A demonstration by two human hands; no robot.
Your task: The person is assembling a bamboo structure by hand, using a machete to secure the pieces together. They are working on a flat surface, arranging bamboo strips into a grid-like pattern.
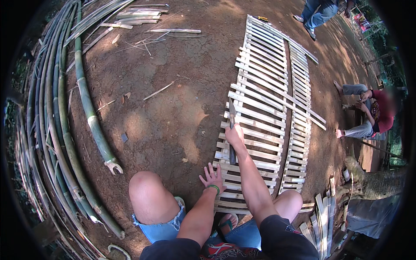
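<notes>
My right hand [234, 135] is closed around a knife [232, 112], its pointed blade aimed away from me and its long dark handle running back under my wrist. The knife is over the left edge of a slatted bamboo panel [265, 103] that lies on the ground, made of pale split strips across long rails. My left hand [212, 179], with a green band at the wrist, has its fingers spread at the near left ends of the slats. It holds nothing. Whether its palm presses on the slats, I cannot tell.
A narrower slatted panel [299, 93] lies alongside on the right, with a loose strip across both. Long green bamboo poles [86, 102] line the left. Split bamboo pieces [138, 16] lie far left, others [323, 216] near right. A seated person [377, 110] is at right; another [316, 13] stands beyond.
</notes>
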